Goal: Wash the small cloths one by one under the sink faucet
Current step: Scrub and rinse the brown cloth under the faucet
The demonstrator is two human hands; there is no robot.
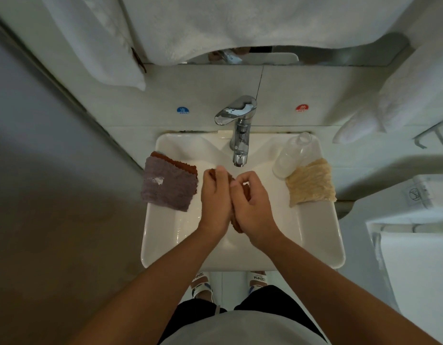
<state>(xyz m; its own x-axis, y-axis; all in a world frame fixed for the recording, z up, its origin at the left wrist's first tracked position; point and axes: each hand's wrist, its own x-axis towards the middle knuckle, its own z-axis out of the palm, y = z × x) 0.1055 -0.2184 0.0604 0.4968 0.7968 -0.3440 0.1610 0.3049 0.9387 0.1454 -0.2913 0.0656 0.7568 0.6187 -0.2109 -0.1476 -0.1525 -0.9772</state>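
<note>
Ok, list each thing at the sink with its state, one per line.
Left hand: grips the brown cloth.
Right hand: grips the same cloth.
Brown cloth: bunched between both hands, over the basin.
Faucet: no stream visible.
Purple cloth: on the sink's left rim.
Beige cloth: on the right rim.
Bottle: uncapped.

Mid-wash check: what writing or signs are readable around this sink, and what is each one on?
"COLD": blue round sticker on the wall left of the faucet.
"HOT": red round sticker on the wall to its right.
"SENMA": strap of each sandal.
No-smoking style sign, far right: any wording too small to read.
</note>
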